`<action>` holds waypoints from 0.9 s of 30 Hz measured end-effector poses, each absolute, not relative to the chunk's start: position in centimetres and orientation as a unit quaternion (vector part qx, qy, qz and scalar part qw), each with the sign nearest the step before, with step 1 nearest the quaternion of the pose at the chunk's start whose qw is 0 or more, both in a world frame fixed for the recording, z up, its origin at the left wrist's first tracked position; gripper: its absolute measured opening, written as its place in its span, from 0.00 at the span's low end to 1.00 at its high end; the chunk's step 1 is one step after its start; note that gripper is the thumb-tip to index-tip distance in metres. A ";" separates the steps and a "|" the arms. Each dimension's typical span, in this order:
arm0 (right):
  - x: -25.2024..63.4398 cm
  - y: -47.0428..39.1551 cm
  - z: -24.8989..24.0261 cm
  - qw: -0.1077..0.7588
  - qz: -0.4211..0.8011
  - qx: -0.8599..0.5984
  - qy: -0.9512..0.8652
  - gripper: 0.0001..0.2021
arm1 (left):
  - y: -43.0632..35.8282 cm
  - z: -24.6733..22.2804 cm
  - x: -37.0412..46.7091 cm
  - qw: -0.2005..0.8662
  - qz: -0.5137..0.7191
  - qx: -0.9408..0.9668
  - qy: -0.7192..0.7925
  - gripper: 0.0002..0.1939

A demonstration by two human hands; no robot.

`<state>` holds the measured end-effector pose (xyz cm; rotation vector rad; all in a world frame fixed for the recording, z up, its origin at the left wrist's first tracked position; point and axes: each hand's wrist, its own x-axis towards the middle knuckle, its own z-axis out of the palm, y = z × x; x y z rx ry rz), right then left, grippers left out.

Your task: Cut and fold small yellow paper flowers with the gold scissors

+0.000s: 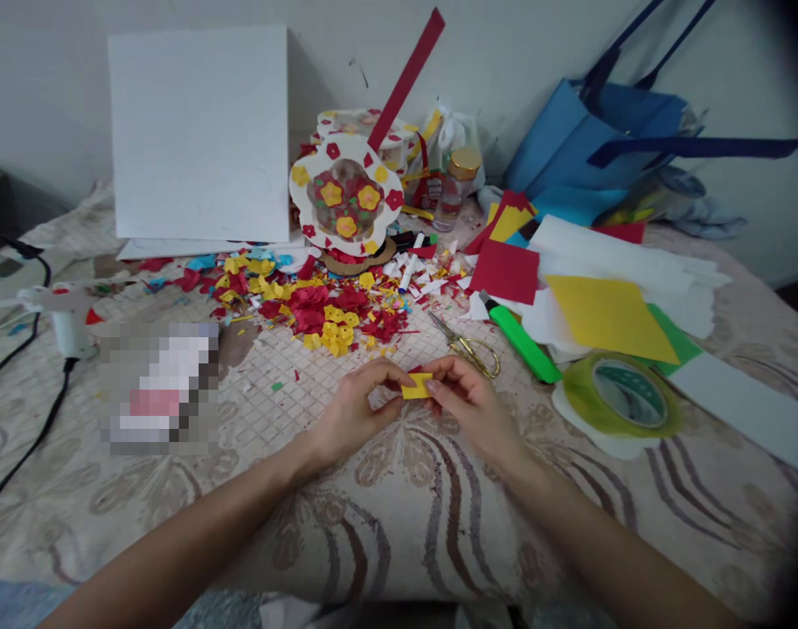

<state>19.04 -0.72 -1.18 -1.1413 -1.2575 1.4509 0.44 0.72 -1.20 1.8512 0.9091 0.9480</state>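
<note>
Between my two hands is a small yellow paper piece point(416, 387), with a bit of red showing behind its top edge. My left hand point(359, 406) pinches its left side between thumb and fingers. On the right side, my right hand point(472, 404) grips it the same way. Gold-handled scissors point(468, 343) lie just beyond my right hand. Past both hands spreads a pile of red and yellow paper flowers point(326, 314) with small scraps.
A flower-shaped decorated piece point(346, 196) stands behind the pile, near a white board point(202, 131). To the right are a green cutter point(523, 342), a tape roll point(627, 393), coloured paper point(612, 316) and a blue bag point(569, 131). A glue gun point(67, 319) stands left.
</note>
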 end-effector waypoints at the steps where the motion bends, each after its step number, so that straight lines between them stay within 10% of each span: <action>1: 19.0 -0.7 -1.1 0.433 0.584 -0.461 -0.508 0.04 | 0.7 -1.0 0.4 0.438 0.376 0.731 0.363 0.11; 27: 18.7 -1.2 -1.3 0.431 0.555 -0.441 -0.558 0.12 | 0.6 -1.7 0.9 0.651 0.352 0.530 0.414 0.13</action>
